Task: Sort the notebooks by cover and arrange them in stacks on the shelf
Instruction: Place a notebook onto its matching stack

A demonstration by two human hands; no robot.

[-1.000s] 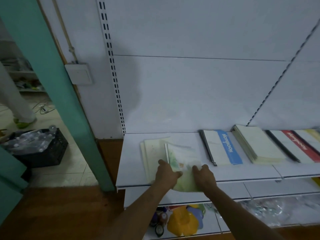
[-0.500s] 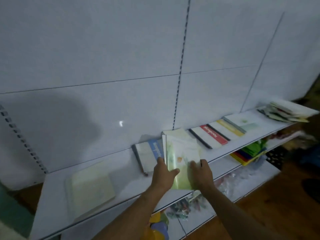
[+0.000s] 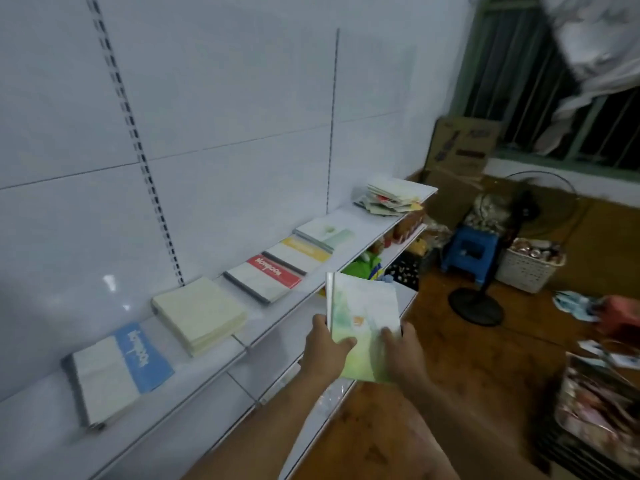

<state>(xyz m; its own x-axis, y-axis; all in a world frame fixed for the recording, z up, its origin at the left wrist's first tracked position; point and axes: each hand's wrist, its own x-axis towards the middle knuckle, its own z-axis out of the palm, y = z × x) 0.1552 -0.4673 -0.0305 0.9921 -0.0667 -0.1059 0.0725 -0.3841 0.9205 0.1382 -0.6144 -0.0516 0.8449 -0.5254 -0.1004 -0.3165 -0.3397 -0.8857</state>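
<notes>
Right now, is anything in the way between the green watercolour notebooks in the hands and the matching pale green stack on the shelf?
Nothing visible blocks the way. Both hands, left and right, hold the green watercolour-cover notebooks in open air in front of the white shelf. The matching pale green stack lies farther right, its top uncovered.

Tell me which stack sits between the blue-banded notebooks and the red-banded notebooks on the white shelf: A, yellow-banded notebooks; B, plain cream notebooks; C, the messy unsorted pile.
B: the plain cream notebooks lie between the blue-banded notebooks and the red-banded notebooks.
</notes>
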